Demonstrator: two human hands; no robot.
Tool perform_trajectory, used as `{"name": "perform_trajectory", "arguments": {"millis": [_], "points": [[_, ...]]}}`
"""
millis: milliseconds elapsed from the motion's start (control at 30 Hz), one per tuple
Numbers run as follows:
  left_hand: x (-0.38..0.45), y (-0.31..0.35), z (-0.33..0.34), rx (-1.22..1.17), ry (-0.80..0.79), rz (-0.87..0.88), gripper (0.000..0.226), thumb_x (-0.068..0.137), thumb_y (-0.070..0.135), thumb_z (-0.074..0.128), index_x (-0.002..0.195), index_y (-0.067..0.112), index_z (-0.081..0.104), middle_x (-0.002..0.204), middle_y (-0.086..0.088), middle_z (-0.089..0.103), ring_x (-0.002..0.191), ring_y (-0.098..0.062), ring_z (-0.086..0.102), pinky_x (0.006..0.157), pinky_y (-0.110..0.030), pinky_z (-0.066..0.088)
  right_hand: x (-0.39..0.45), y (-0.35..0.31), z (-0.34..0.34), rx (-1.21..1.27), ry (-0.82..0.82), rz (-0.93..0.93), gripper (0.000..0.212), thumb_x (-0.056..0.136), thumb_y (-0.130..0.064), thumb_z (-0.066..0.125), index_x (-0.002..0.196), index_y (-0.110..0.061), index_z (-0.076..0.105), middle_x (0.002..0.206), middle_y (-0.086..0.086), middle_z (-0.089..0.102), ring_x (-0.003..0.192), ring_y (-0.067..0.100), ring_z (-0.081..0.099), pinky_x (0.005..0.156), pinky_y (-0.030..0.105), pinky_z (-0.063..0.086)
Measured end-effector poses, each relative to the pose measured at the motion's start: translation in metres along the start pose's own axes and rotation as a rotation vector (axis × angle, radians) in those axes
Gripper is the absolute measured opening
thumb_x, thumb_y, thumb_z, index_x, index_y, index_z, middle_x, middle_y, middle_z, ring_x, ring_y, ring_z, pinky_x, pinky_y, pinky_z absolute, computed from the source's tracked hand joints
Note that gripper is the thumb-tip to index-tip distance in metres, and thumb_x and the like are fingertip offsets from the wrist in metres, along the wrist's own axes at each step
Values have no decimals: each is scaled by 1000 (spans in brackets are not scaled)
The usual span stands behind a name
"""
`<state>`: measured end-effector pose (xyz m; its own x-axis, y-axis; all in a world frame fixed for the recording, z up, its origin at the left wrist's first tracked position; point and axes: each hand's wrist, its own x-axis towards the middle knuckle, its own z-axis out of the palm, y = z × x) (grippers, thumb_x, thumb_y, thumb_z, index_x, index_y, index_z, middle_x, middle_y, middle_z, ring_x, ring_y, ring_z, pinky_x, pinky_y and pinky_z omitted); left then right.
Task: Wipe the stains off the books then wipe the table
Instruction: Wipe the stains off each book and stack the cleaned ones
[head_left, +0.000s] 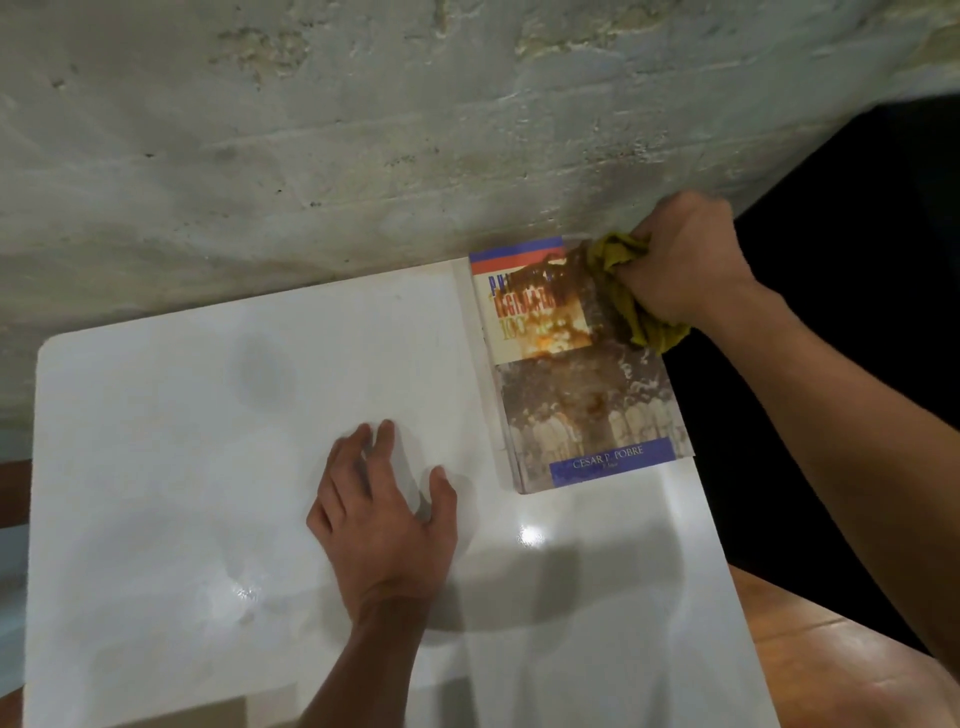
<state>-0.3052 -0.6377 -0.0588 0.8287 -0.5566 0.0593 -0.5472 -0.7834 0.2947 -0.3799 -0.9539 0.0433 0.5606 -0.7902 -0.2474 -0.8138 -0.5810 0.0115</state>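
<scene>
The book (582, 364) title is largely obscured by a brown stain (550, 312), and its two o'clock corner is covered by the cloth (626, 291). The worktop (208, 467) is cut off at six o'clock.

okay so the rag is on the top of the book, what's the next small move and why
Probably drag the yellow cloth, gripped by the right hand, down the book: brown stain still streaks the cover's middle below the cloth. The left hand lies flat on the table.
</scene>
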Motion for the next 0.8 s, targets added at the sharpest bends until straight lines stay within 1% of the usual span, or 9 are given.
{"name": "perform_trajectory", "arguments": {"millis": [33,133,233,333,467,533,600,700,800], "points": [[0,1,0,-4,5,1,64,83,45,59,141,18,53,144,-6,46,134,-30,44,101,-47,36,0,0,-1,-14,-8,-24,45,93,-27,57,54,-12,40,57,4,34,69,33,49,71,30,30],[0,0,1,-7,10,3,64,83,44,59,141,18,53,143,-6,47,134,-30,44,101,-47,36,4,1,-3,-49,19,-26,43,93,-26,55,56,-10,41,60,4,40,76,36,60,71,30,36],[0,1,1,-6,11,-2,64,83,45,58,141,18,53,143,-7,47,135,-30,44,101,-47,35,9,0,0,-61,16,-70,38,93,-25,57,60,-10,44,67,4,42,70,33,53,66,26,31],[0,1,0,3,12,12,63,84,44,58,141,17,52,143,-7,46,135,-31,44,101,-49,36,13,2,-2,-153,-2,-124,41,95,-31,54,60,-11,44,65,2,39,80,34,55,71,28,29],[-1,0,0,-3,12,7,63,84,45,57,141,18,52,143,-7,45,134,-31,44,101,-49,36,15,4,6,-56,63,-116,24,91,-26,58,74,-9,56,78,6,46,76,28,53,56,27,22],[-1,0,0,-11,15,7,63,85,45,55,141,18,52,143,-7,46,135,-31,44,101,-49,36,11,3,8,-4,4,-165,28,90,-27,61,69,-7,60,80,8,51,76,28,52,65,26,21],[-1,0,0,-8,16,9,63,85,45,56,141,18,53,143,-7,46,135,-30,44,101,-49,36,8,2,1,5,3,-154,37,92,-29,59,62,-9,54,75,8,52,79,33,55,72,28,25],[-1,1,1,-12,31,9,62,84,43,59,140,17,54,142,-7,47,135,-30,44,100,-48,36,10,-3,-2,-72,47,-167,30,95,-27,55,70,-10,55,87,11,54,92,36,58,82,34,35],[0,1,1,-16,29,12,62,84,44,57,140,17,54,142,-7,48,134,-30,45,100,-48,36,9,-6,-6,-14,-64,-210,31,92,-31,59,65,-16,57,79,7,56,80,28,57,80,31,39]]}}
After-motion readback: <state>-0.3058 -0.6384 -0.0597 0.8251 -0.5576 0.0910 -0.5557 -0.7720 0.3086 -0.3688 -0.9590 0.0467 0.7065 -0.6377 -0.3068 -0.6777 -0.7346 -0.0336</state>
